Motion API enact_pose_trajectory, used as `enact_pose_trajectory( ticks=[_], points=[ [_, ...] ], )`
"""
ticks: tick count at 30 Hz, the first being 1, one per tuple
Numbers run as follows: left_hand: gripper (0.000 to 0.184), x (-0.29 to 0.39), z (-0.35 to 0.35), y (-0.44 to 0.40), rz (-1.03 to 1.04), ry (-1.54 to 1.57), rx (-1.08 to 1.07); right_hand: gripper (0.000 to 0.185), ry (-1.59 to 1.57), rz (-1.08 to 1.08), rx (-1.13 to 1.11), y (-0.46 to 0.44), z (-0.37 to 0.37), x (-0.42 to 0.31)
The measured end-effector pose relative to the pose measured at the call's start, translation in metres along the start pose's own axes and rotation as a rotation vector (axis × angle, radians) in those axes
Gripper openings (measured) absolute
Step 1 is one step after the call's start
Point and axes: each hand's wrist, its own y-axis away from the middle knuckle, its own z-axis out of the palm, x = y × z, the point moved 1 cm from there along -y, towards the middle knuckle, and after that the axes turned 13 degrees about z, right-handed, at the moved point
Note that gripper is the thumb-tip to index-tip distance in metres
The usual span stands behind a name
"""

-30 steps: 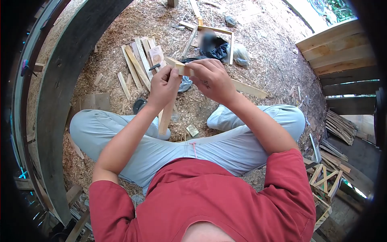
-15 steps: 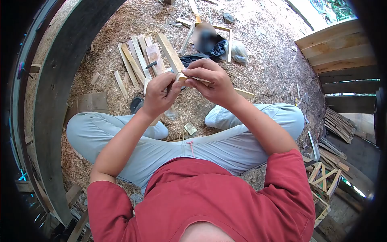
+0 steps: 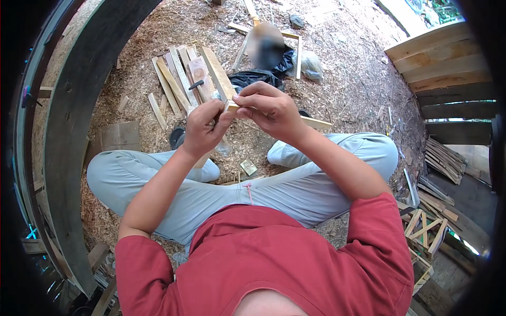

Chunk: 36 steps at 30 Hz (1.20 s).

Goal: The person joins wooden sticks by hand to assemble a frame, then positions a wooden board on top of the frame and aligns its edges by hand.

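Swung outward, the wooden block (image 3: 219, 73) pointed away; my left hand (image 3: 203, 125) and right hand (image 3: 270, 110) (closed) pinched its near end.

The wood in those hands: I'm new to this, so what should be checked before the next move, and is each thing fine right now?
1. Left hand gripping the wood near its end: ok.
2. Right hand at that same near end: ok, its fingertips are there.
3. Something small pinched in the right hand: cannot tell, too small to see.
4. Hammer clear of both hands: ok, it appears to lie on the boards.
5. Lower piece clear of the left foot: cannot tell, they overlap in view.
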Motion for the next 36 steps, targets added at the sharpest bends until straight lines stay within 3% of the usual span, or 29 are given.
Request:
enact_pose_trajectory(
  ticks=[15, 21, 25, 30, 36],
  points=[
    [0.031, -0.003, 0.003, 0.006, -0.139, 0.09, 0.014, 0.028, 0.037, 0.045, -0.017, 0.0, 0.002, 0.003],
    [0.025, 0.005, -0.003, -0.004, -0.209, 0.133, -0.006, 0.054, 0.227, -0.047, 0.04, 0.0, -0.006, -0.007],
    [0.025, 0.0, -0.003, 0.001, -0.278, 0.223, 0.029, 0.058, 0.326, -0.162, 0.036, 0.0, -0.007, -0.007],
    [0.021, -0.002, 0.005, 0.007, -0.394, 0.451, 0.081, 0.048, 0.376, -0.132, 0.062, 0.001, -0.001, -0.002],
    [0.026, -0.027, 0.008, 0.014, -0.456, 0.4, 0.139, 0.029, 0.409, -0.038, 0.095, -0.01, 0.009, -0.002]
  ],
)
